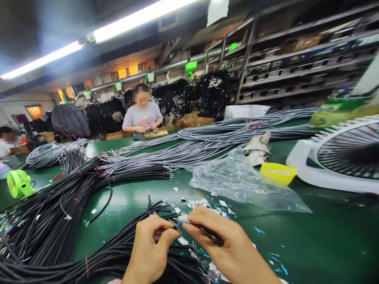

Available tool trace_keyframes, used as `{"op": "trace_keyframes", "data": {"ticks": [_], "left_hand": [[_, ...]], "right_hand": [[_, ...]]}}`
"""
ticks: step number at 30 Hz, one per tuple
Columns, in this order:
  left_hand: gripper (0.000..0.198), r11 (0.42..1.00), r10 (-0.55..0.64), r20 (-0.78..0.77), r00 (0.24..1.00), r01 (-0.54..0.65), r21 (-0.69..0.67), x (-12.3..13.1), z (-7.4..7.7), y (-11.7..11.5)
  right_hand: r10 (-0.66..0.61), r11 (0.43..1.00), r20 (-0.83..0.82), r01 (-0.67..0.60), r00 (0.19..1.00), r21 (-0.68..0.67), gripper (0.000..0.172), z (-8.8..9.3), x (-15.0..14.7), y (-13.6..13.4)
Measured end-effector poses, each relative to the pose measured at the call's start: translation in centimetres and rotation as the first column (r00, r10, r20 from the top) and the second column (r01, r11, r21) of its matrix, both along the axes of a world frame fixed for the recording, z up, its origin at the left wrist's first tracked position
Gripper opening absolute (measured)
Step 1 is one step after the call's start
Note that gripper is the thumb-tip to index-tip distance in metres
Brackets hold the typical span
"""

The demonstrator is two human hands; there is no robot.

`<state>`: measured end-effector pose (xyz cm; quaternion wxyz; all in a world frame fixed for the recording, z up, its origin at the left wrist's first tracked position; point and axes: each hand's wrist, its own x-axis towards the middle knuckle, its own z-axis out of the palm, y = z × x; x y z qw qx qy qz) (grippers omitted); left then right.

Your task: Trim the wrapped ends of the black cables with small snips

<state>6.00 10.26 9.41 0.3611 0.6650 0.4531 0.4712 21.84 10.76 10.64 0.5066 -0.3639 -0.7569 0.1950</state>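
Note:
My left hand [152, 246] pinches the end of a black cable between thumb and forefinger, and thin blue wire shows at the tip. Just beside it, my right hand [220, 240] is closed around a slim dark tool [211, 235], mostly hidden in the palm, so its kind is unclear. A white cover [183, 218] wraps a fingertip of that hand, which meets the cable end. Below and left of my hands runs a bundle of black cables [103, 256] tied with red. White scraps [199, 204] and blue wire bits [280, 263] lie around my hands.
Grey cables [177, 152] cross the green table [331, 240]. A clear plastic bag [237, 181], yellow bowl [278, 173] and white fan [304, 163] stand to the right. At left is a small green fan [20, 183]. Across the table a person [142, 114] works.

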Motion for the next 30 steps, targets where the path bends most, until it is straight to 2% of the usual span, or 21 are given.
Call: {"op": "trace_keyframes", "data": {"ticks": [6, 9, 14, 17, 23, 30], "left_hand": [[0.047, 0.998, 0.004, -0.086, 0.996, 0.001, 0.065, 0.2, 0.1, -0.4], [0.046, 0.993, 0.004, -0.124, 0.992, 0.011, 0.116, 0.2, 0.0, -0.4], [0.03, 0.969, 0.152, -0.113, 0.982, -0.126, 0.213, 0.5, -0.4, -0.6], [0.025, 0.944, 0.192, -0.126, 0.973, -0.148, 0.294, 0.7, -0.7, -0.8], [0.021, 0.893, 0.248, -0.144, 0.958, -0.168, 0.417, 0.7, -0.9, -1.0], [0.022, 0.877, 0.295, -0.095, 0.951, -0.231, 0.421, 1.2, -0.5, -1.1]], "right_hand": [[0.009, 0.994, 0.092, -0.019, 0.996, 0.108, 0.02, -0.4, 0.1, 0.0], [0.009, 0.998, 0.099, -0.014, 0.995, 0.053, 0.02, -0.1, -0.1, -0.1], [0.001, 0.996, 0.032, 0.002, 0.999, -0.086, 0.018, 0.4, -0.3, -0.4], [-0.021, 0.993, 0.003, 0.021, 1.0, -0.12, 0.013, 0.4, -0.3, -0.4], [-0.025, 0.991, -0.011, 0.023, 1.0, -0.135, 0.016, -0.2, -0.7, -0.4], [-0.019, 0.995, 0.036, 0.022, 0.999, -0.099, 0.015, -0.8, -0.7, -0.5]]}}
